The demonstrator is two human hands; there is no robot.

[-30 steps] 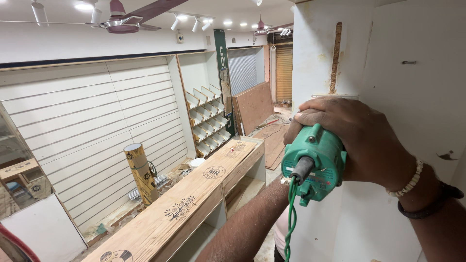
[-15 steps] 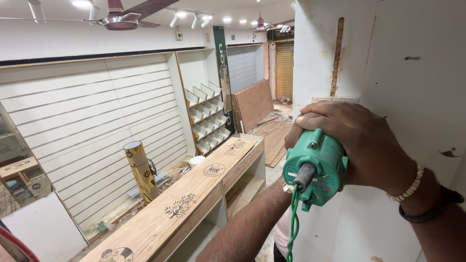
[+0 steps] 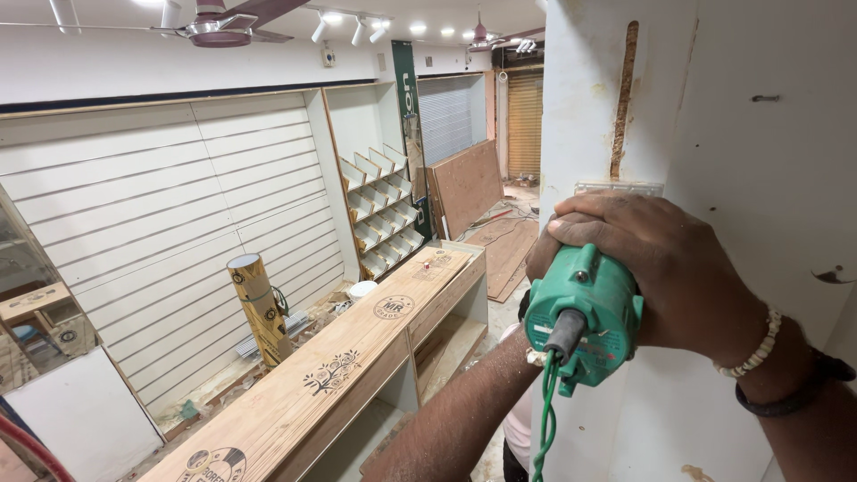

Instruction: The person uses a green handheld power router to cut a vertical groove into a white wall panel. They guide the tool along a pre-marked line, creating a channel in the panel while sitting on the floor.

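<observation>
Head view: right hand [image 3: 665,268] is wrapped shut over a green power router [image 3: 585,317], pressed against a white upright panel [image 3: 759,178] — tool's long axis points into the panel, cord [image 3: 544,419] trailing down. A routed groove [image 3: 622,98] runs vertically, directly above the tool. Left hand hidden behind it; only the forearm [image 3: 464,419] shows, grip can't tell.

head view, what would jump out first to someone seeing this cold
The green electric hand tool at lower right, pressed against the white upright panel, with the right hand clamped over it and the left hand mostly hidden behind it. Above it a rough vertical groove scars the panel; at left runs a long wooden counter.
</observation>
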